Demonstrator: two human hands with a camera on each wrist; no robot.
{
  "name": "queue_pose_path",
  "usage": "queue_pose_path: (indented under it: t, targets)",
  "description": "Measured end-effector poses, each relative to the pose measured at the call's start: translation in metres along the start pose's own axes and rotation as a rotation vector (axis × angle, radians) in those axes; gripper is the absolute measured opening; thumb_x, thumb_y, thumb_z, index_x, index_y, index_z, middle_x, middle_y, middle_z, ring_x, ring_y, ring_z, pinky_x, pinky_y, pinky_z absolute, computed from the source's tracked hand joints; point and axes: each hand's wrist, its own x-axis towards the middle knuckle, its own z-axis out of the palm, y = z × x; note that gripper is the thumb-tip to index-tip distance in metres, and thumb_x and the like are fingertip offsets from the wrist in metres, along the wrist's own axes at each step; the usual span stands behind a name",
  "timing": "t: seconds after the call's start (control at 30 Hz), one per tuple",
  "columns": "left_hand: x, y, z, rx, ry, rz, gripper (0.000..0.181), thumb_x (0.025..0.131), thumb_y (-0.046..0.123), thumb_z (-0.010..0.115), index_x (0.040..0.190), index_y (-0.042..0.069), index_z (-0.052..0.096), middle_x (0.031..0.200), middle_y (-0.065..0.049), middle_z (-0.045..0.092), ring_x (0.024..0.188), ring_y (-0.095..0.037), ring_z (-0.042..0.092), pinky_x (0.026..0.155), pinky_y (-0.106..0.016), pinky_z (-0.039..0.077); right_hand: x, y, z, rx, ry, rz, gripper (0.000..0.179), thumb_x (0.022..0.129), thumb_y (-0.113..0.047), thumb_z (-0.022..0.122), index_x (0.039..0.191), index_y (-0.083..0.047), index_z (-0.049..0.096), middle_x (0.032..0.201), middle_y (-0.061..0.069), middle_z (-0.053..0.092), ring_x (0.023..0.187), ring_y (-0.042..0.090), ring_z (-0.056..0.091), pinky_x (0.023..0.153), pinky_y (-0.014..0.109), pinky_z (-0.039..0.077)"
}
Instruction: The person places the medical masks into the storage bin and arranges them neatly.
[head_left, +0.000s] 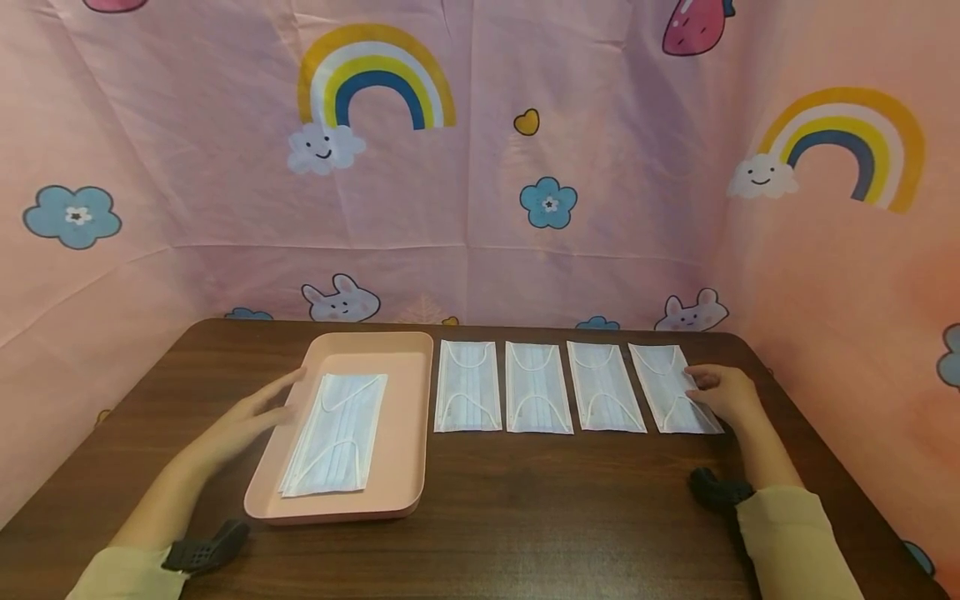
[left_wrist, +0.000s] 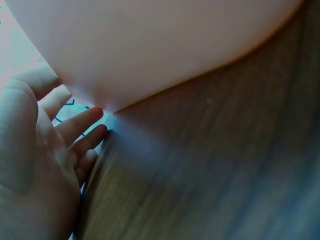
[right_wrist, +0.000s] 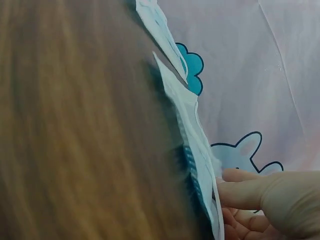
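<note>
1 mask (head_left: 666, 388) at right hand (head_left: 726, 393)

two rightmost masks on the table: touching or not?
Apart. The head view shows a strip of the dark wooden table running along the whole gap between the rightmost mask and the mask to its left.

Smooth plastic-looking tray (head_left: 405, 417), papery masks (head_left: 534, 387), wood-grain table (head_left: 562, 508)

Head view softly lit, faint sheen on the brown tabletop (head_left: 547, 492), wrist views dimmer, tabletop blurred in them
</note>
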Motion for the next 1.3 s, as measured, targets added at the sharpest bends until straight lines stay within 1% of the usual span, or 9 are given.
queue_pose_path:
  t: [0.1, 0.23, 0.33, 0.53, 0.7, 0.83, 0.97, 1.1, 1.3]
  targets:
    - [-0.001, -0.001, 0.0, -0.005, 0.002, 0.008, 0.064, 0.096, 0.02, 0.056, 0.151, 0.007, 0.027, 0.152, -0.022, 0.025, 0.135, -0.047, 0.018, 0.1, -0.061, 0.025, -0.001, 0.0, -0.001, 0.015, -0.001, -0.007, 0.041, 0.085, -0.006, 0.069, 0.124, 0.006, 0.059, 0.106, 0.028, 0.064, 0.103, 0.047, 0.054, 0.086, 0.059, 0.039]
    - [-0.003, -0.003, 0.001, -0.013, 0.006, 0.022, 0.063, 0.096, 0.018, 0.056, 0.151, 0.007, 0.027, 0.152, -0.021, 0.026, 0.136, -0.042, 0.019, 0.099, -0.03, 0.031, -0.003, 0.002, 0.0, 0.042, 0.01, -0.019, 0.042, 0.085, -0.002, 0.067, 0.126, 0.005, 0.058, 0.104, 0.027, 0.065, 0.101, 0.045, 0.055, 0.081, 0.053, 0.043]
    - [-0.003, -0.004, 0.001, 0.004, 0.01, 0.013, 0.062, 0.097, 0.019, 0.056, 0.151, 0.009, 0.028, 0.152, -0.02, 0.028, 0.136, -0.036, 0.022, 0.092, -0.02, 0.032, -0.004, 0.004, 0.0, 0.061, 0.011, -0.013, 0.043, 0.086, 0.0, 0.063, 0.129, 0.004, 0.056, 0.105, 0.028, 0.064, 0.098, 0.043, 0.056, 0.071, 0.043, 0.048]
    - [-0.002, -0.002, 0.001, -0.001, 0.001, 0.013, 0.062, 0.097, 0.019, 0.056, 0.151, 0.007, 0.027, 0.152, -0.021, 0.026, 0.136, -0.042, 0.02, 0.1, -0.055, 0.028, -0.005, 0.002, 0.0, 0.128, 0.065, -0.044, 0.043, 0.088, 0.001, 0.057, 0.13, 0.0, 0.057, 0.108, 0.029, 0.061, 0.092, 0.038, 0.057, 0.064, 0.033, 0.047]
    - [-0.001, 0.0, 0.0, 0.028, 0.005, 0.004, 0.062, 0.098, 0.022, 0.055, 0.151, 0.009, 0.027, 0.152, -0.021, 0.027, 0.135, -0.043, 0.021, 0.099, -0.048, 0.031, -0.003, 0.003, 0.001, 0.191, 0.108, -0.054, 0.043, 0.089, 0.003, 0.054, 0.131, -0.001, 0.057, 0.113, 0.03, 0.058, 0.095, 0.038, 0.056, 0.067, 0.034, 0.046]
    - [0.0, 0.001, 0.0, 0.021, 0.0, -0.001, 0.063, 0.097, 0.022, 0.056, 0.151, 0.008, 0.027, 0.152, -0.022, 0.026, 0.135, -0.045, 0.02, 0.098, -0.057, 0.028, -0.003, 0.005, 0.001, 0.224, 0.103, -0.044, 0.044, 0.089, 0.003, 0.052, 0.132, 0.001, 0.055, 0.12, 0.033, 0.056, 0.104, 0.04, 0.055, 0.072, 0.034, 0.045]
    - [0.0, 0.002, -0.001, 0.012, 0.002, 0.003, 0.063, 0.097, 0.02, 0.056, 0.151, 0.007, 0.026, 0.152, -0.022, 0.026, 0.135, -0.046, 0.02, 0.098, -0.058, 0.029, -0.002, 0.003, -0.001, 0.313, 0.053, 0.003, 0.046, 0.091, 0.002, 0.05, 0.136, 0.001, 0.05, 0.13, 0.034, 0.049, 0.114, 0.044, 0.05, 0.083, 0.045, 0.046]
    - [0.0, 0.002, -0.001, 0.0, 0.004, 0.013, 0.064, 0.096, 0.017, 0.056, 0.151, 0.005, 0.026, 0.152, -0.023, 0.026, 0.134, -0.047, 0.019, 0.098, -0.059, 0.027, -0.004, -0.001, -0.001, 0.405, -0.004, 0.081, 0.049, 0.092, 0.0, 0.05, 0.14, 0.001, 0.044, 0.139, 0.036, 0.037, 0.125, 0.048, 0.038, 0.097, 0.059, 0.034]
    - [0.0, 0.001, -0.001, -0.023, -0.01, 0.008, 0.064, 0.096, 0.016, 0.056, 0.151, 0.004, 0.025, 0.152, -0.024, 0.024, 0.134, -0.049, 0.017, 0.097, -0.068, 0.023, -0.007, -0.005, -0.001, 0.507, -0.054, 0.114, 0.051, 0.092, 0.001, 0.051, 0.142, 0.005, 0.039, 0.149, 0.032, 0.023, 0.136, 0.045, 0.019, 0.108, 0.057, 0.018]
